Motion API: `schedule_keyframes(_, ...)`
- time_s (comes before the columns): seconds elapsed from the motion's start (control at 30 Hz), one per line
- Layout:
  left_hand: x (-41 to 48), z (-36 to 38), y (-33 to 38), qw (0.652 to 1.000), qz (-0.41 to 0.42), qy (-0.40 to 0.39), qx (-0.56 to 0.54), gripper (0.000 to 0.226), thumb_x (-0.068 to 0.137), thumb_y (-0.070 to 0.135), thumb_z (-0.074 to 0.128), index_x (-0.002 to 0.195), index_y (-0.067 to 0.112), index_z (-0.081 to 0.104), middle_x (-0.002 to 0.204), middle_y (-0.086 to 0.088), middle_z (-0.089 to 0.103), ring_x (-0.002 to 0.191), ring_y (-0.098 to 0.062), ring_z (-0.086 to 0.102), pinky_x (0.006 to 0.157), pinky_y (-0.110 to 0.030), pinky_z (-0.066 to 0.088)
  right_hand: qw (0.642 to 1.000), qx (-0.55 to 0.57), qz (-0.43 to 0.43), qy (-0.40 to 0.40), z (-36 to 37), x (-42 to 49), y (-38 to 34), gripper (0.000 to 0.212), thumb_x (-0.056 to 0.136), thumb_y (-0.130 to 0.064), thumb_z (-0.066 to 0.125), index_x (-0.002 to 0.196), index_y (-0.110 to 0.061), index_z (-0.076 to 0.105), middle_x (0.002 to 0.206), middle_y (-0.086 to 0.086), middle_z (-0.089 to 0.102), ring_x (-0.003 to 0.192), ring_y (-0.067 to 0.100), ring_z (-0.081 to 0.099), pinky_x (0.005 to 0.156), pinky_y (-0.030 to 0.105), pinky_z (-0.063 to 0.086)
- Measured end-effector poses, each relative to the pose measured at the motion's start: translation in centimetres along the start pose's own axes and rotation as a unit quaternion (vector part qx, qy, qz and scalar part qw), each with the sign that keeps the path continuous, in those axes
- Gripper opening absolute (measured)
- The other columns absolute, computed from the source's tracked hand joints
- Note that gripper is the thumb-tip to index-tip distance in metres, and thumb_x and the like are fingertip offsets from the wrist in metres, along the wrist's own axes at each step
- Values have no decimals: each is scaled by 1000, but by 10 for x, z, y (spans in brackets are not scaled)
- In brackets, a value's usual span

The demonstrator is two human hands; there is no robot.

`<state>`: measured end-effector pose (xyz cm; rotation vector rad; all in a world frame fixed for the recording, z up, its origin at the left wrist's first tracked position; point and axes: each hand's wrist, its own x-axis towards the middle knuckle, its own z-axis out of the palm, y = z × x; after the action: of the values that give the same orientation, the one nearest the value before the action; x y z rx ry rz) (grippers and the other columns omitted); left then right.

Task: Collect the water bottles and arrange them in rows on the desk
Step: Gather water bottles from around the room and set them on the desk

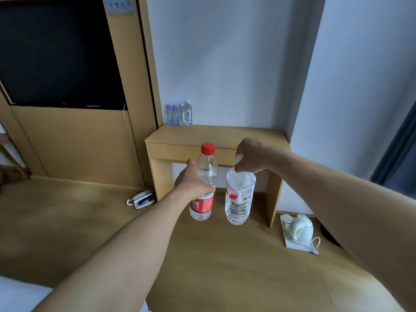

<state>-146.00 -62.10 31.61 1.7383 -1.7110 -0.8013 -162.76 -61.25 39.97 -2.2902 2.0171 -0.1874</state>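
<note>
Four bottles [179,114] already stand bunched at the desk's [216,136] far left corner, against the wall. Two more are on the way, held in the air short of the desk: the left hand [193,181] wraps the red-capped bottle [204,183], and the right hand [252,156] pinches the white-capped bottle [239,197] by its top. Both must yet be set down in line, I reckon.

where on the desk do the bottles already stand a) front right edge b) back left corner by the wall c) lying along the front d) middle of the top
b: the small bottles stand upright together at the desk's back left corner, by the wall; the left hand holds the red-capped bottle and the right hand the larger bottle.
</note>
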Motion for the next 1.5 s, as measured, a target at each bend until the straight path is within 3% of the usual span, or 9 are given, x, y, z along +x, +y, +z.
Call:
schedule_keyframes(0.37,234,-27,4,1000,8,2,29,64,71,18,81,113,18,33,111,-2,55,96,-25,57,79,-33,49,999,38,14,0,1,228,16,33,77,-25,70,109,-15,67,105,4,67,91,22,62,80,34,57)
schedule_keyframes(0.67,405,-20,-5,1000,-3,18,21,64,70,17,82,112,21,33,109,1,56,94,-24,58,78,-32,49,999,38,-10,-15,5,400,35,28,79,-22,66,105,-15,70,99,5,70,84,20,63,59,22,47)
schedule_keyframes(0.9,548,-6,11,999,-21,39,19,67,72,19,80,119,23,33,109,5,52,94,-20,55,77,-30,47,998,29,-41,-22,4,553,74,26,78,-22,68,103,-13,69,97,5,70,88,20,66,69,27,53)
schedule_keyframes(1.1,647,-1,11,998,-31,53,18,74,72,21,81,129,19,34,124,6,50,101,-19,53,83,-28,45,997,12,-65,-30,8,655,98,30,80,-20,67,109,-13,68,107,3,68,98,23,62,72,25,49)
schedule_keyframes(1.2,696,3,5,998,-43,47,14,77,71,21,80,131,21,32,126,6,53,99,-19,54,84,-29,48,997,24,-63,-42,16,703,107,31,80,-20,68,111,-14,67,108,3,67,99,22,62,73,25,49)
schedule_keyframes(1.33,764,10,-9,998,-51,33,15,82,71,21,81,136,23,31,136,5,49,116,-21,54,88,-29,46,996,22,-64,-51,33,769,109,32,80,-20,68,112,-15,66,110,2,66,99,22,61,73,25,49)
schedule_keyframes(1.5,854,15,-28,998,-56,7,28,79,71,22,79,134,23,31,130,3,51,112,-22,56,84,-29,47,996,31,-51,-68,58,858,105,38,81,-21,71,118,-12,65,115,3,66,102,22,62,78,26,51)
